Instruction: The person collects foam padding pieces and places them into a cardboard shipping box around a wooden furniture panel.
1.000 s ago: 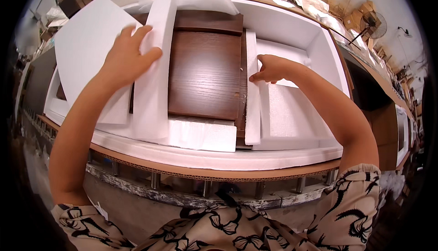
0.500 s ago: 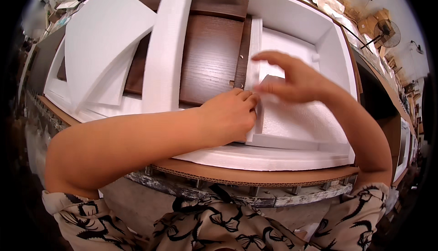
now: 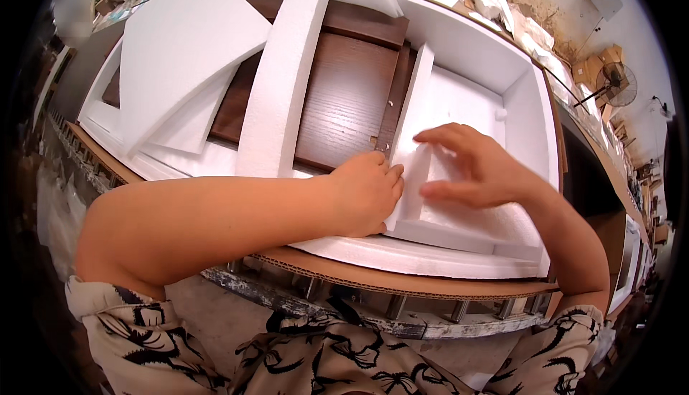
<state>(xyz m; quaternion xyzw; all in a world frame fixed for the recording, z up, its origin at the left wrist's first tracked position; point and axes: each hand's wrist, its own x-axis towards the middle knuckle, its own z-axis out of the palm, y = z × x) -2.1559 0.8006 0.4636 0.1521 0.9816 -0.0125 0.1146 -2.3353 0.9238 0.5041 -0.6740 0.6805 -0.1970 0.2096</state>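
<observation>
I see my left hand (image 3: pixel 366 194) curled into a loose fist, knuckles pressed against the lower end of the upright white foam divider strip (image 3: pixel 410 119) near the front edge of the cardboard-edged packing tray (image 3: pixel 402 280). Whether its fingers pinch the strip or only push on it, I cannot tell. My right hand (image 3: pixel 477 169) lies spread and flat, grasping nothing, palm down on the white foam pad (image 3: pixel 466 101) that fills the right compartment, fingertips touching the divider's right face just beside my left hand.

The divider stands on edge and runs from the front edge toward the back, between the foam pad and a dark brown wooden panel (image 3: pixel 344 101). The panel lies flat in the middle of the tray, its right edge touching the divider. A long foam bar (image 3: pixel 287 79) lies across the panel, front to back, left of my hands. Further left, a broad foam sheet (image 3: pixel 179 43) rests tilted over the tray's left corner, on top of smaller foam pieces.
</observation>
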